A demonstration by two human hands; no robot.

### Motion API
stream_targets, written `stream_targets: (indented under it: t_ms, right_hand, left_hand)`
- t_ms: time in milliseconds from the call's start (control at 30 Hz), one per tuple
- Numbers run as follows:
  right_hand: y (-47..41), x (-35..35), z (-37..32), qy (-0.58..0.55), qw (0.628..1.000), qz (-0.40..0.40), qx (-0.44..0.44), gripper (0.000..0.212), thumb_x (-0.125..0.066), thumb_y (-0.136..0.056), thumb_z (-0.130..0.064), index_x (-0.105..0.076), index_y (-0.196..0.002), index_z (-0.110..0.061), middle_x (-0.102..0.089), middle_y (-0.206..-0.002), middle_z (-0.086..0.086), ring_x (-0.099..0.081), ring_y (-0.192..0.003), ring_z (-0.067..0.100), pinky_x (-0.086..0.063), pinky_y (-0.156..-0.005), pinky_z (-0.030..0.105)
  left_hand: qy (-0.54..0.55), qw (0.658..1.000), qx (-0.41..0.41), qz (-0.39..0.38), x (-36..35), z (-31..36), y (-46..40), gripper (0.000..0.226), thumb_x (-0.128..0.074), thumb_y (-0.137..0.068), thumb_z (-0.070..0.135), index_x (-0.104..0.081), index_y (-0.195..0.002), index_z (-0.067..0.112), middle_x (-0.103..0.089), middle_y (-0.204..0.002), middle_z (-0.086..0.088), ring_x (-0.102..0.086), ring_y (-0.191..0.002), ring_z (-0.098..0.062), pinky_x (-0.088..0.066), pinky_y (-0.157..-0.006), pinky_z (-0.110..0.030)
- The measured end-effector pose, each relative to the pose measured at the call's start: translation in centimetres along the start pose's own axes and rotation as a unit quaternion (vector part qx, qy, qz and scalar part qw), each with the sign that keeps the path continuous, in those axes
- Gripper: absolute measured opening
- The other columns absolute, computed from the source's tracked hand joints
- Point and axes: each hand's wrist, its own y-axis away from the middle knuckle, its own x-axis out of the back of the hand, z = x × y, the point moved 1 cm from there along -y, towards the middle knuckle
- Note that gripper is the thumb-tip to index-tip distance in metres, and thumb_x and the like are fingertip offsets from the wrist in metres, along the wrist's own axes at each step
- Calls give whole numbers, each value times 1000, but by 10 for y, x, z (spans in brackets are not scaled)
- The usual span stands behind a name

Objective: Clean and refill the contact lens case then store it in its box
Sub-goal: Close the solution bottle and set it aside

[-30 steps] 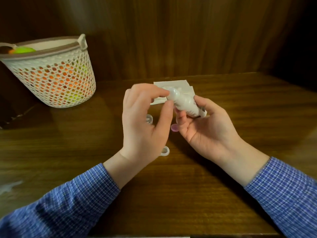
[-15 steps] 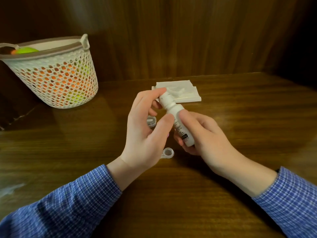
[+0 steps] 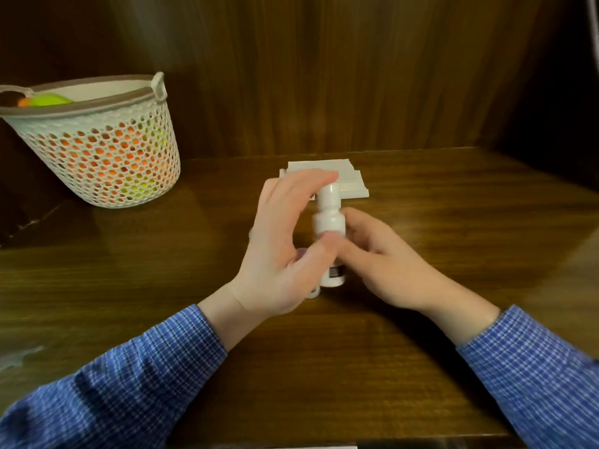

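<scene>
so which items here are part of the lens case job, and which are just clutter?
In the job:
bottle, upright on the table, left hand on its cap, right hand at its body
purple cap and a clear case part, mostly hidden by the left hand
white box behind the bottle

Lying about:
basket of coloured items, far left

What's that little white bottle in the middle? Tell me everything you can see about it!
The white bottle looks like smooth plastic, with a narrow capped neck on a wider round body and a small dark printed patch near its base. It stands upright on the wooden table, in front of a flat white box. The left hand reaches over its cap, and the right hand touches its side.
</scene>
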Motion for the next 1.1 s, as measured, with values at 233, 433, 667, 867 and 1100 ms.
stream_targets:
  t_ms: [233, 433, 667, 867, 1100]
  right_hand:
    - [20, 62, 17, 125, 976, 178, -21, 24, -72, -93, -31, -62, -114, -27, -73, -98, -13, -71, -91, 4, -60, -72, 22]
    - [35, 155, 45, 291, 870, 384, -107, 30, -79, -86, -36, -55, -103, -28, -61, -91, -16, -58, -75, 1, -43, -61, 16]
    - [27, 200, 81, 284, 829, 446, -179, 31, -77, -90, -24, -56, -113, -20, -58, -99, -7, -59, -83, 13, -48, -71, 27]
    - [21, 209, 86, 272, 833, 435, -207, 44, -79, -88, -26, -55, -123, -17, -65, -113, 3, -58, -88, 14, -53, -74, 30]
    - [39, 203, 57, 267, 821, 429, -264, 88, -87, -79, -30, -30, -145, -16, -56, -136, 10, -61, -118, 29, -56, -90, 42]
  left_hand:
    - [-147, 983, -4, -111, -39, 23, -52, 52, -55, -87, 40, -62, -136, 26, -62, -135, 11, -45, -128, -9, -41, -104, -34]
    - [-179, 951, -49, -247, -139, 33, -123, 59, -61, -90, 35, -49, -147, 25, -50, -150, 7, -40, -135, -17, -45, -108, -42]
    - [-199, 932, -46, -301, -208, 22, -166, 60, -70, -85, 19, -52, -142, 17, -51, -146, 0, -45, -126, -23, -48, -103, -46]
    - [-182, 934, -33, -305, -214, 12, -172, 68, -73, -85, 13, -49, -148, 18, -49, -151, 1, -44, -133, -23, -46, -108, -45]
    - [-165, 941, -18, -296, -156, 33, -170, 80, -66, -89, 15, -31, -160, 23, -14, -172, 0, -12, -158, -29, -24, -123, -44]
